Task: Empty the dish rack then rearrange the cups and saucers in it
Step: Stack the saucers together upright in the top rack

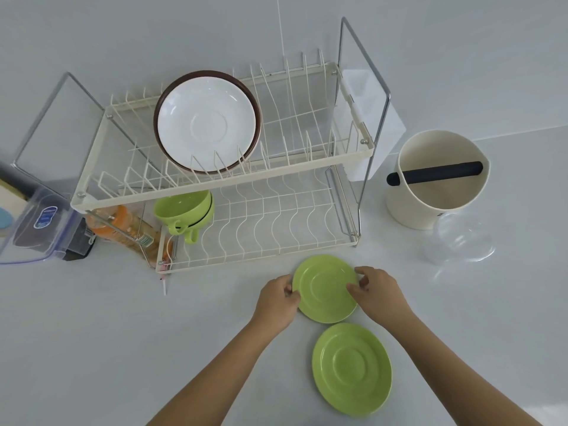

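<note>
White countertop [107, 348] fills the frame, with a two-tier wire dish rack [215, 179] set across the upper centre. At lower centre, a green saucer [324, 289] is gripped at its opposite edges by the left hand [278, 298] and the right hand [376, 292], fingers closed on the rim. A second green saucer [352, 368] is laid flat just below it, apart from both hands. Two stacked green cups [184, 212] are seen on the rack's lower tier at its left end. A white saucer [206, 126] is propped against a brown-rimmed plate [256, 118] on the upper tier. A cream canister [438, 179] is placed at the right.
</note>
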